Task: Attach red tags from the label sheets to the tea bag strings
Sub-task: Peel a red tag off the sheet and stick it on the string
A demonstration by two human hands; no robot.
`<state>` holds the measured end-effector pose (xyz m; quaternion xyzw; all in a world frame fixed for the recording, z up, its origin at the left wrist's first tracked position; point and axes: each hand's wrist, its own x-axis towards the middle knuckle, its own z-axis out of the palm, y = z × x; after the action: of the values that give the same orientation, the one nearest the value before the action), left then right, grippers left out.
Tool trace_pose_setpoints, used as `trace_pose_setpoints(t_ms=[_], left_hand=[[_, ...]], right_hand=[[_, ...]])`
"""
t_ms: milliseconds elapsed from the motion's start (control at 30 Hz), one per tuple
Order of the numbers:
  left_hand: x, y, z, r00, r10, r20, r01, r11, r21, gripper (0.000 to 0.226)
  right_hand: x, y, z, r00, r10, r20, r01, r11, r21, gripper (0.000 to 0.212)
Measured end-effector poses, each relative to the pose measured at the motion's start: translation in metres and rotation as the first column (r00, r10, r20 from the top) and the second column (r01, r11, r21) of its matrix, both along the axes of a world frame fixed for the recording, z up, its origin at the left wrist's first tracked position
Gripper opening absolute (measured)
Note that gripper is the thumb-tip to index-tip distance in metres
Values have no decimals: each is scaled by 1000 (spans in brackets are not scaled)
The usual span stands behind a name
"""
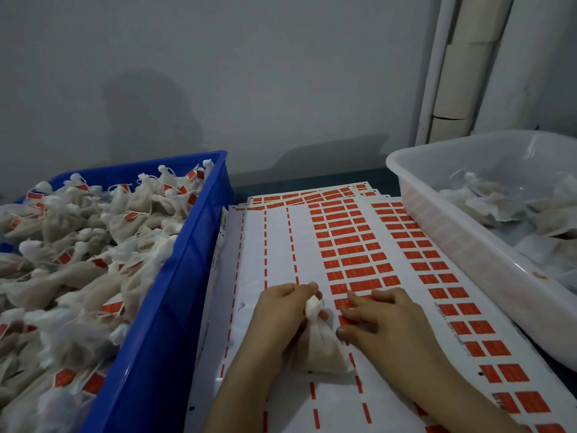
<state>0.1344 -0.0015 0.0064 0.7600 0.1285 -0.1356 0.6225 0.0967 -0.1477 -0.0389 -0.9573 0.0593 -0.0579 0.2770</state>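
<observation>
A white label sheet [281, 245] with rows of red tags [352, 242] lies flat between two bins, on top of other sheets. My left hand [281, 310] pinches the gathered neck of a white tea bag [321, 345], which rests on the sheet. My right hand [384, 320] lies on the sheet beside the bag, its fingertips pressing on red tags in the column there. The bag's string is not visible.
A blue crate [175, 292] on the left is heaped with tea bags carrying red tags. A translucent white tub [462, 232] on the right holds several untagged bags. A grey wall stands behind, with pipes [462, 67] at the right.
</observation>
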Motion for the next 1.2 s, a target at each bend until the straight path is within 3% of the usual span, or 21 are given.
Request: trace_pose_setpoints(t_ms=[267, 433, 733, 900, 1200], left_hand=[[0, -1, 1, 1000, 12, -18, -12, 1000, -9, 24], [2, -3, 0, 1000, 11, -11, -11, 1000, 28, 27], [4, -1, -3, 999, 31, -30, -30, 999, 42, 28], [4, 0, -2, 999, 21, -25, -20, 998, 54, 23], [4, 1, -2, 1000, -10, -26, 13, 997, 80, 19]], right_hand=[[1, 0, 3, 1000, 21, -2, -21, 994, -109, 34], [-3, 1, 7, 1000, 3, 2, -3, 973, -231, 44], [-6, 1, 8, 999, 40, 34, -30, 968, -248, 47], [-7, 0, 10, 995, 98, 31, -81, 937, -340, 50], [-4, -6, 6, 995, 54, 85, -32, 969, -243, 46]])
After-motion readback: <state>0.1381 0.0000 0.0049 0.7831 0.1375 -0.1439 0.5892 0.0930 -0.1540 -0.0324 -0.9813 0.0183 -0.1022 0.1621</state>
